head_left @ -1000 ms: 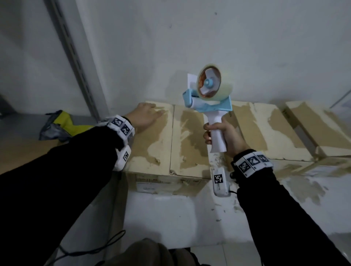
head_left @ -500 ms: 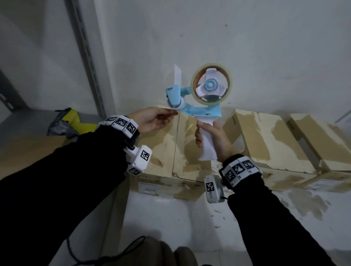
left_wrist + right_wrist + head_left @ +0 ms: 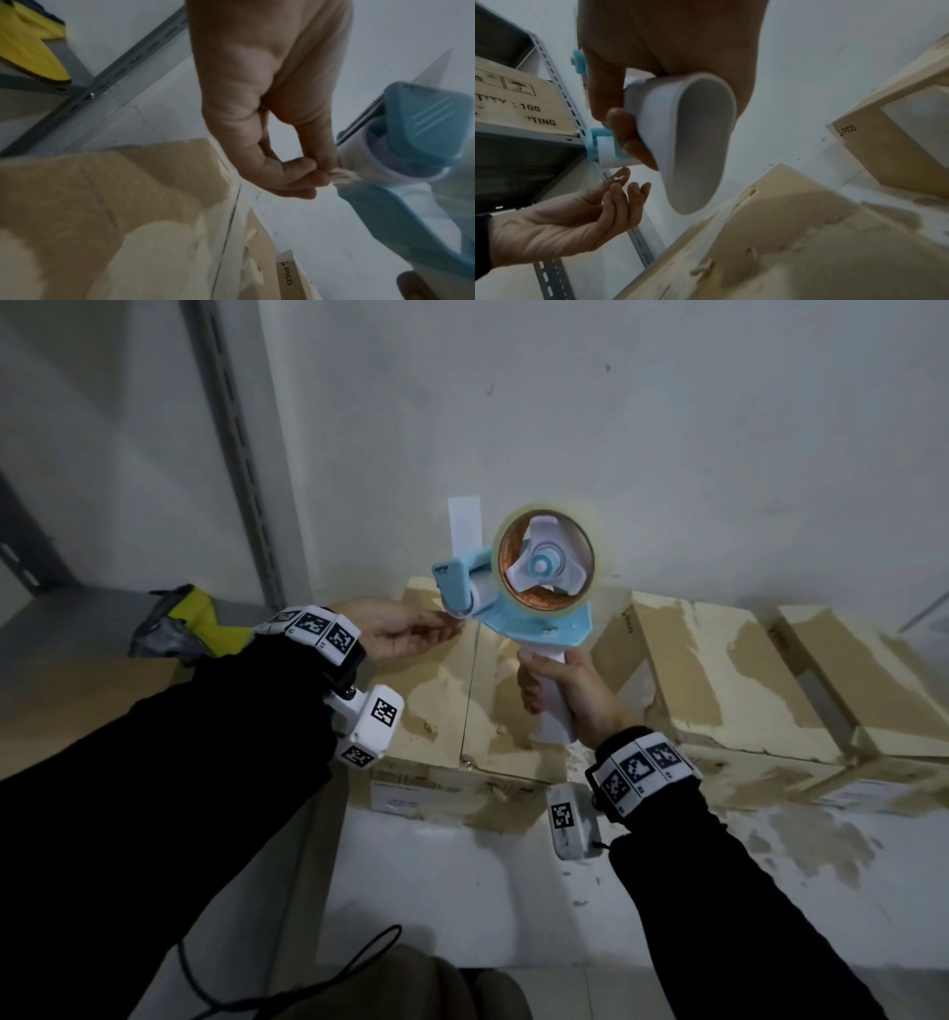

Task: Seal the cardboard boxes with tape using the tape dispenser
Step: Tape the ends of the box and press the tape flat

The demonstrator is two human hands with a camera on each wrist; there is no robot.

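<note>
A blue tape dispenser [image 3: 534, 618] with a white handle [image 3: 687, 142] and a clear tape roll [image 3: 544, 562] is held upright in the air above a worn cardboard box [image 3: 441, 701]. My right hand [image 3: 557, 693] grips the handle. My left hand [image 3: 452, 626] is at the dispenser's front, just under the roller. Its thumb and forefinger pinch the crumpled loose tape end [image 3: 342, 176] next to the toothed blade [image 3: 365, 113]. The box's centre seam [image 3: 228, 223] runs between two closed flaps below my hands.
Two more worn cardboard boxes [image 3: 719, 675] [image 3: 873, 670] lie to the right against the white wall. A grey slotted shelf post [image 3: 241, 454] stands at the left, with a yellow and grey item [image 3: 190, 618] on the shelf. A printed carton [image 3: 513, 101] sits on the shelf.
My left hand has lifted off the box top and come up to the dispenser's front, taking the tape end. The right hand has raised the dispenser and turned it side-on.
</note>
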